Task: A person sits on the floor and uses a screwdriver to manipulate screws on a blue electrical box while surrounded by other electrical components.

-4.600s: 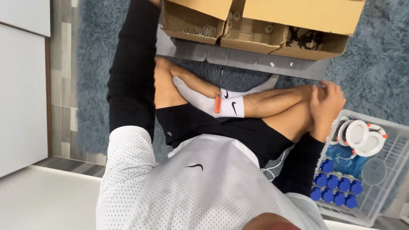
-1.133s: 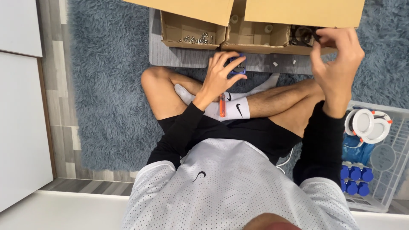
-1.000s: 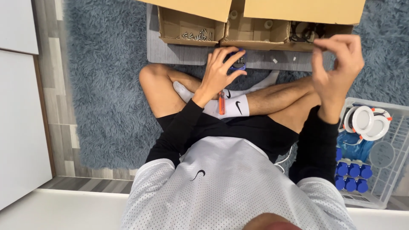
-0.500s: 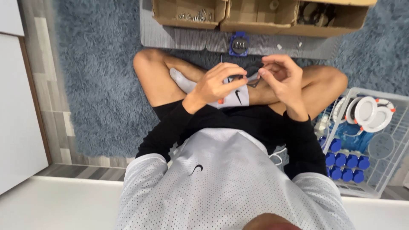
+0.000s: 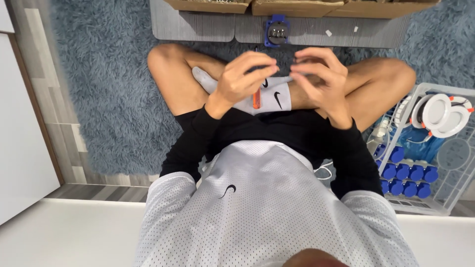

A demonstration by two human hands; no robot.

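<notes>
Both hands hover over the crossed legs. The left hand (image 5: 246, 74) and right hand (image 5: 319, 74) curl, fingertips pinched together; anything held is too blurred to tell.

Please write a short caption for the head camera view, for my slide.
Seated cross-legged on a blue shaggy rug, the left hand and right hand meet fingertip to fingertip above a small orange tool.

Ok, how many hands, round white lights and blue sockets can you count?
Hands: 2, the left hand and the right hand
Round white lights: 2
Blue socket: 1
Total: 5
</notes>
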